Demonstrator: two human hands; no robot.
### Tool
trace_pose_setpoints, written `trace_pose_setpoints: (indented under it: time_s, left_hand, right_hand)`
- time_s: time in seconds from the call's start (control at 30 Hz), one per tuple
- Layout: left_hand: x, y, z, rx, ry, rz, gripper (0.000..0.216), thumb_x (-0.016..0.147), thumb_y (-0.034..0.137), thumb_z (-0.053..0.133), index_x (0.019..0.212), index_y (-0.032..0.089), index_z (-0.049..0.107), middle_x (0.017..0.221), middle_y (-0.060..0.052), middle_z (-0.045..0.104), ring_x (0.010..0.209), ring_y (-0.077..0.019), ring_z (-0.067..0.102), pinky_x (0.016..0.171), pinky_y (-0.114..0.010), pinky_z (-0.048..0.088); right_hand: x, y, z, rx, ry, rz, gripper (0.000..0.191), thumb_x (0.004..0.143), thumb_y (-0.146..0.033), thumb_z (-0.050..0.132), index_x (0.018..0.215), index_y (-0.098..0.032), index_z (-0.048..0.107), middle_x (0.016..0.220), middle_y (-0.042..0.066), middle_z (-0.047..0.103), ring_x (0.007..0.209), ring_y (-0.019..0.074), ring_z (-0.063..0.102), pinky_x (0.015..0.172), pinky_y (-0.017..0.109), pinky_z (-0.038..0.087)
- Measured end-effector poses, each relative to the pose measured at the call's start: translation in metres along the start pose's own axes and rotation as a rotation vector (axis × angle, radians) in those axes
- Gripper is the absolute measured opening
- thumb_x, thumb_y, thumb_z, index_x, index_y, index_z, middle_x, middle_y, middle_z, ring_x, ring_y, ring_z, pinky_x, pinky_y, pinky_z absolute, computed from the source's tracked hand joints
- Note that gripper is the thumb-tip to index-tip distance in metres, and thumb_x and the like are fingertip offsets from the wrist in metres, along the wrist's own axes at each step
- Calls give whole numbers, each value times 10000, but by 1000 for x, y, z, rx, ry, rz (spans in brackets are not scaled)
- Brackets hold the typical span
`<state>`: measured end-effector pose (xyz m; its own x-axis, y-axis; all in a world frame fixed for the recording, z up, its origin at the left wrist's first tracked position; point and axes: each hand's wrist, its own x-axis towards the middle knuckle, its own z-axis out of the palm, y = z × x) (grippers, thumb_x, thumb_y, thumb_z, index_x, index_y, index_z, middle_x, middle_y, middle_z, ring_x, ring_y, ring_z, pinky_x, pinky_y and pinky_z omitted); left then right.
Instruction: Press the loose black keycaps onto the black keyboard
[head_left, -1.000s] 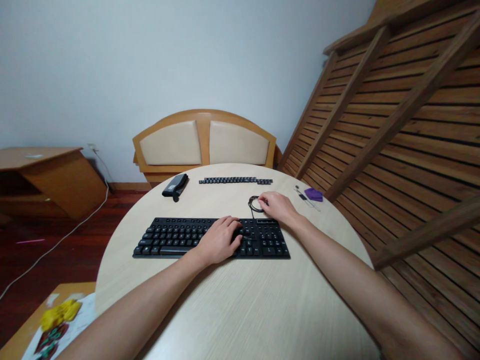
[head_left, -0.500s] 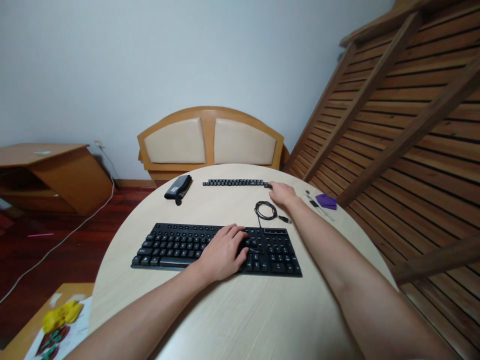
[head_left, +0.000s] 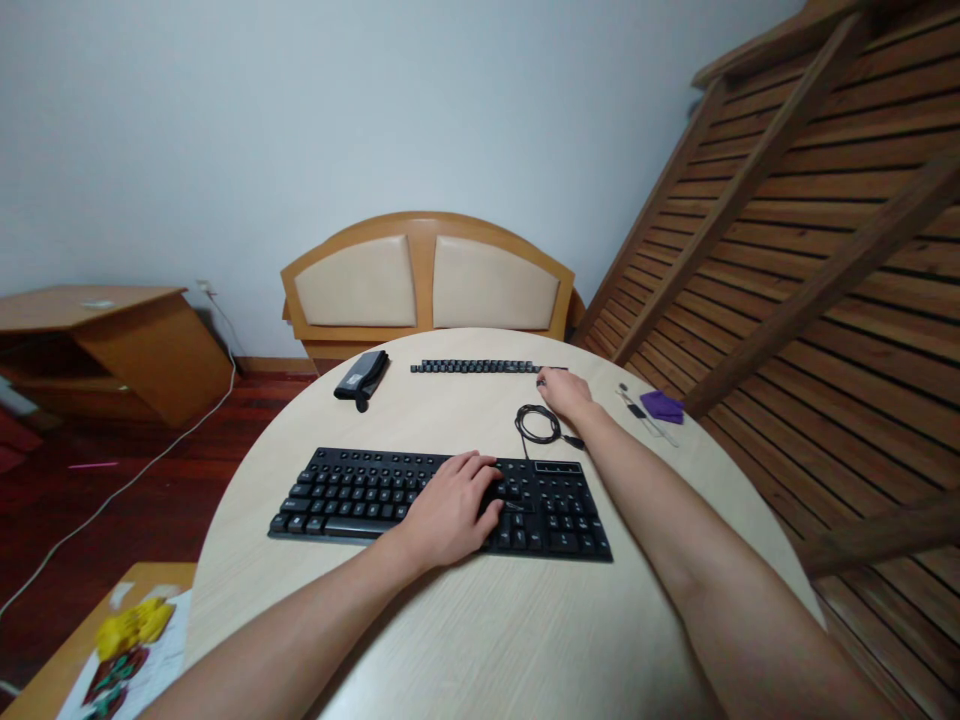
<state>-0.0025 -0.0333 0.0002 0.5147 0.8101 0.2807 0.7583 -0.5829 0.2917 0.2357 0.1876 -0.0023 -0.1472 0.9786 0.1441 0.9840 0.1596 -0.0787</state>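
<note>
The left hand (head_left: 452, 508) and its wrist cover part of the middle of the black keyboard (head_left: 360, 495), so the keys beneath cannot be seen. The right hand (head_left: 564, 392) hides part of the right end of the row of loose keycaps (head_left: 476, 366) at the far side of the round table (head_left: 480, 640). A small dark bit shows at the right fingertips; whether they grasp a keycap or only touch it, I cannot tell. The left hand is released, thumb apart and fingers loosely bent over the keys. Both forearms are cut off by the near edge of the view.

The keyboard lies flat on the table, centre-left, its long side facing near. It has pale lettering, mostly too small to read, a long space bar at the near edge and a number pad at the right. A pale mark right of the left hand is illegible. From its far edge runs a coiled black cable (head_left: 555, 430), the plug just beside the right forearm. The keycaps form 1 narrow dark line, their letters indistinct. Far left is a folded dark pouch (head_left: 360, 376); far right, a purple cloth (head_left: 662, 406) beside thin tools (head_left: 649, 416) of unclear shape.
</note>
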Motion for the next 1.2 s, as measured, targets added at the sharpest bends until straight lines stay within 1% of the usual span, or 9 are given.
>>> trace_pose_setpoints:
  time_s: [0.17, 0.33, 0.4, 0.5, 0.53, 0.63, 0.73, 0.97, 1.2]
  left_hand:
    - [0, 0, 1, 10, 16, 33, 277, 945, 285, 524, 1184, 164, 594, 1299, -101, 611, 1260, -266, 522, 1133, -442, 391]
    - [-1, -2, 4, 22, 38, 62, 250, 949, 280, 511, 1157, 169, 593, 1269, -105, 623, 1219, -257, 552, 1110, -440, 414]
    - [-1, -4, 5, 28, 39, 72, 250, 950, 278, 508, 1157, 167, 593, 1258, -110, 628, 1215, -259, 557, 1103, -438, 419]
    - [-1, -7, 7, 31, 44, 84, 258, 954, 284, 502, 1166, 168, 592, 1256, -115, 631, 1217, -260, 561, 1101, -436, 423]
    - [-1, -7, 8, 30, 47, 88, 261, 955, 289, 501, 1169, 172, 592, 1261, -114, 630, 1219, -260, 561, 1102, -437, 424]
    - [-1, -10, 9, 27, 44, 101, 271, 954, 296, 507, 1182, 177, 594, 1282, -114, 628, 1237, -259, 555, 1112, -440, 418]
    - [-2, -12, 9, 33, 36, 110, 286, 959, 301, 509, 1198, 171, 596, 1310, -118, 620, 1262, -258, 545, 1126, -440, 408]
    - [-4, -11, 8, 38, 27, 108, 316, 973, 325, 499, 1235, 175, 593, 1349, -114, 606, 1299, -267, 525, 1142, -458, 398]
    - [-4, -10, 6, 26, 3, 97, 381, 993, 350, 468, 1324, 199, 579, 1395, -100, 578, 1337, -276, 493, 1150, -471, 386]
  right_hand:
    - [-40, -4, -14, 26, 21, -96, 200, 914, -255, 598, 1071, -202, 710, 1159, 112, 708, 1095, 243, 630, 888, 316, 469]
    - [-91, -15, -27, 91, 126, -142, 237, 969, -302, 543, 1140, -209, 677, 1197, 100, 689, 1133, 240, 605, 901, 321, 469]
    - [-111, -21, -27, 227, 176, -186, 216, 953, -290, 574, 1112, -201, 688, 1138, 90, 714, 1074, 236, 634, 899, 331, 477]
    - [-141, -30, -23, 470, 151, -306, 201, 942, -273, 594, 1101, -203, 694, 1074, 59, 736, 960, 193, 673, 874, 312, 494]
    - [-151, -32, -22, 527, 137, -351, 200, 944, -276, 593, 1100, -205, 696, 1079, 57, 735, 962, 188, 674, 871, 308, 497]
    - [-171, -37, -18, 531, 111, -503, 198, 949, -296, 593, 1084, -215, 713, 1071, 62, 735, 1020, 212, 649, 920, 349, 475]
    - [-178, -37, -18, 510, 81, -572, 205, 953, -298, 591, 1086, -212, 721, 1049, 70, 734, 1017, 226, 630, 920, 369, 465]
    - [-176, -30, -24, 581, 28, -611, 181, 953, -290, 596, 1064, -205, 712, 1061, 73, 725, 1030, 222, 621, 941, 373, 453]
    - [-176, -26, -23, 601, 13, -624, 165, 945, -302, 607, 1033, -211, 713, 1048, 68, 720, 1027, 221, 617, 946, 378, 453]
